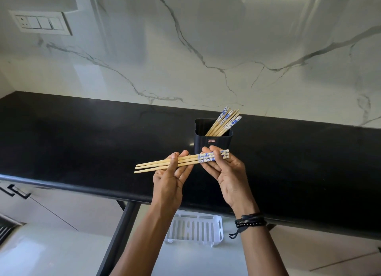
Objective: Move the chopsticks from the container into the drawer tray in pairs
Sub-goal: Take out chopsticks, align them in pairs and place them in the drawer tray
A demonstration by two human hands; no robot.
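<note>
Left hand was found pinching the plain shafts of three chopsticks, thumb over fingers; right hand was curled round their blue-patterned ends, just near of the black container. With three held, a mis-paired deposit in the white drawer tray below was judged possible; a loose stick could be dropped.

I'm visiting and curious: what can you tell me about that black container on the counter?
The container is black, squarish with rounded corners, open-topped, seemingly plastic, with a small label on its front wall. It stands upright on the counter near the marble wall. A bundle of chopsticks leans inside toward its right back corner, blue-patterned ends up. Whether the right hand in front touches it cannot be told.
</note>
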